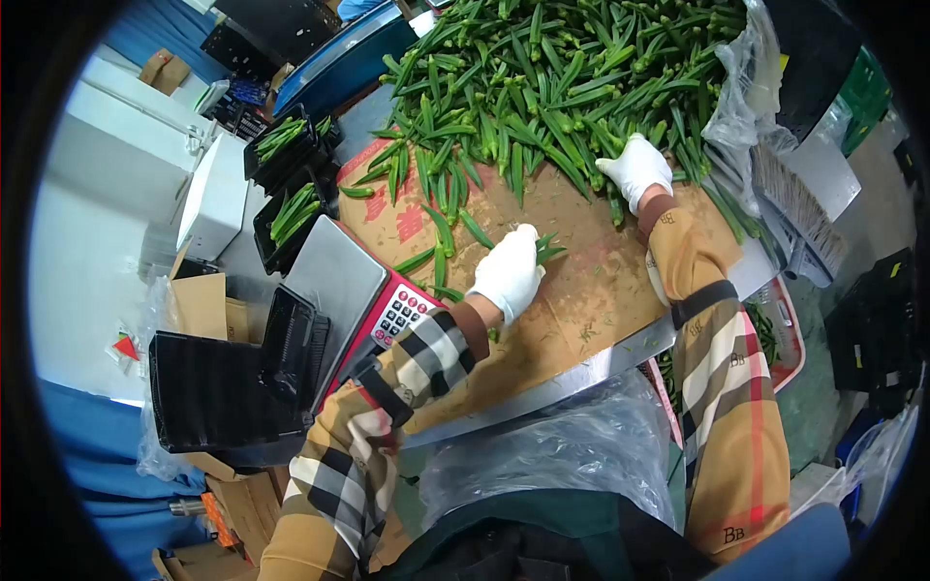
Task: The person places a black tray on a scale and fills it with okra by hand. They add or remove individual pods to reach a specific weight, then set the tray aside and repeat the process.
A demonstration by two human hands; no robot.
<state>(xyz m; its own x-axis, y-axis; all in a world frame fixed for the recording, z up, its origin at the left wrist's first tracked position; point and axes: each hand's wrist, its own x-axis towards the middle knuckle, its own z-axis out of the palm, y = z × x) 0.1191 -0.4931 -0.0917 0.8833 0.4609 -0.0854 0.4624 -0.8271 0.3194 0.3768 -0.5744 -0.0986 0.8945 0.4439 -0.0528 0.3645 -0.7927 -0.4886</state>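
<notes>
My left hand (509, 275), in a white glove, is closed around okra (549, 254) whose ends stick out past the fingers. It is over the brown cardboard sheet (572, 300), to the right of a few loose pods. At the near edge of a large heap of green okra (572, 77), my right hand (639, 172), also gloved, is curled down onto pods. Its thumb points left and most of its fingers are hidden; a pod (616, 206) shows just beneath it.
Left of the cardboard is a red-and-silver scale (397, 315) with a keypad. Black trays (291, 218) holding okra stand behind it, and black trays (218, 387) are stacked at its left. Clear plastic (746, 87) and a brush (794, 208) are on the right; a crate (790, 339) sits below.
</notes>
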